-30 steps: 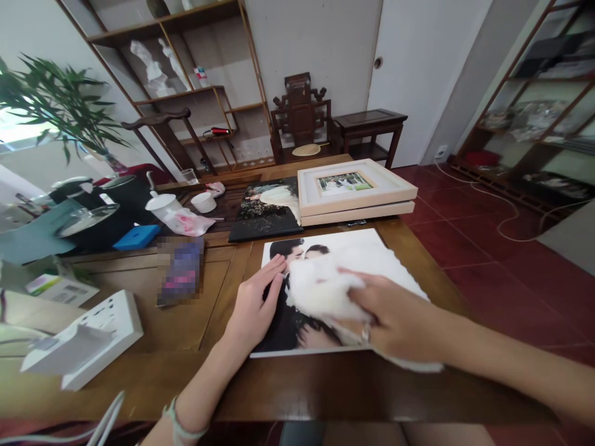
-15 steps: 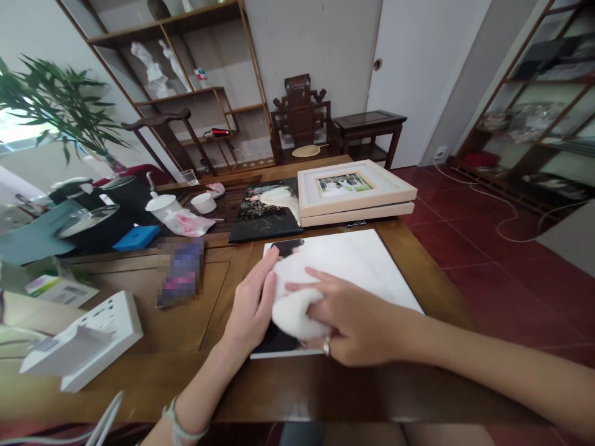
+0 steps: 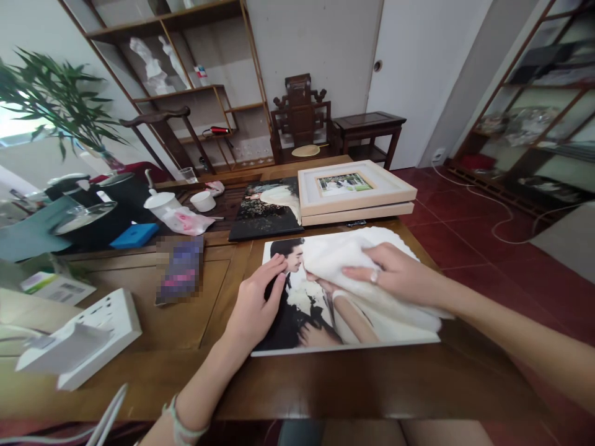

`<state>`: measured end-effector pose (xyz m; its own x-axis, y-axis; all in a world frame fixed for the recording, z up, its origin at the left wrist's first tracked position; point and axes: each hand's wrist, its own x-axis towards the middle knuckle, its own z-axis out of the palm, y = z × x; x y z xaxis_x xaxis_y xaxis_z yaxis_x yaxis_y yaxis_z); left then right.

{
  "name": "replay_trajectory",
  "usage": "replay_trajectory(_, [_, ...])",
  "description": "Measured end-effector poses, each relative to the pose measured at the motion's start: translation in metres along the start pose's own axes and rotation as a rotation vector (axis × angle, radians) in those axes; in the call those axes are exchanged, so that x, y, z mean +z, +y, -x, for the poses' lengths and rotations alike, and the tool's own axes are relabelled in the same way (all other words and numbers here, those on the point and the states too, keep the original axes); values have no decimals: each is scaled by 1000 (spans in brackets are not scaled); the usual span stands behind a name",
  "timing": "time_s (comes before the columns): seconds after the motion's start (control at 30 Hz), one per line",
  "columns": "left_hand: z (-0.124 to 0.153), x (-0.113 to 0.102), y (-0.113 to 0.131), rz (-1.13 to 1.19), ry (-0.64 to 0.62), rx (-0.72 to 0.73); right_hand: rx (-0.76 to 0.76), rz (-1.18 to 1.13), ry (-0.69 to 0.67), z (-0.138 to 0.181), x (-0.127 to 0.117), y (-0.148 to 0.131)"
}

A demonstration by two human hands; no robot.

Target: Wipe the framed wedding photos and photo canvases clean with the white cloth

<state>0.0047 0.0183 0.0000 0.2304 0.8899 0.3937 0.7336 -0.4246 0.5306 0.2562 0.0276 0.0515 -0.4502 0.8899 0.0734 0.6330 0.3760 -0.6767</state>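
A large photo print point(image 3: 320, 322) of a couple lies flat on the wooden table point(image 3: 297, 390) in front of me. My left hand point(image 3: 258, 303) rests flat on the print's left edge, fingers stretched out. My right hand point(image 3: 395, 275) presses a white cloth point(image 3: 344, 260) onto the upper right part of the print, fingers lying over the cloth. A ring shows on that hand. The cloth hides the print's upper right corner.
Behind the print lie a dark photo panel point(image 3: 267, 210) and two stacked pale frames point(image 3: 356, 192). To the left are a white power strip point(image 3: 83, 337), a blurred packet point(image 3: 179, 272), a blue box point(image 3: 134, 235), cups and pots. Red tile floor lies right of the table.
My right hand has swept the cloth from the print's lower left up to its upper right, uncovering the couple in the picture. My left hand has stayed on the left edge.
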Motion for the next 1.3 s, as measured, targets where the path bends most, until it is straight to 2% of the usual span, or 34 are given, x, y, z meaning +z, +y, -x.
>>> replay_trajectory(0.1, [0, 0, 0, 7, 0, -8, -17, -279, -53, -32, 7, 0])
replay_trajectory(0.23, [0, -2, 0, 20, 0, -2, 72, -650, -238, -73, 26, -12])
replay_trajectory(0.33, [0, -2, -1, 17, -2, -1, 146, -676, -270, -94, 37, -20])
replay_trajectory(0.4, [0, -2, -2, 13, -2, -6, 154, -654, -270, -98, 39, -22])
replay_trajectory(0.5, [0, -2, -2, 13, -7, -7, 76, -618, -251, -85, 32, -18])
replay_trajectory(0.6, [-1, -2, -1, 21, -11, -5, -21, -413, -74, -62, 17, -4])
replay_trajectory(0.67, [-1, -2, 0, 22, -11, -7, -14, -296, 15, -47, 5, 11])
replay_trajectory(0.8, [-1, -2, 2, 17, -4, -15, 75, -274, 62, -31, -12, 35])
replay_trajectory(0.87, [-1, -1, 2, 14, 0, -15, 61, -149, 97, -26, -12, 38])
replay_trajectory(0.93, [-1, -1, 1, 11, 3, -11, 0, 42, 75, -18, -8, 29])
replay_trajectory(1.03, [-1, -1, 0, 6, 3, -6, -125, 174, -84, 8, 8, 1])
replay_trajectory(1.13, [-1, -1, -1, 2, -13, -7, -316, 96, -241, 41, 24, -28])
replay_trajectory(1.2, [-1, -1, -1, 5, -23, -8, -438, 21, -281, 54, 30, -37])
replay_trajectory(1.23, [-1, -1, -1, 7, -24, -10, -457, -16, -288, 55, 31, -38])
replay_trajectory(1.3, [-1, -1, -1, 10, -23, -11, -400, -44, -267, 48, 28, -30])
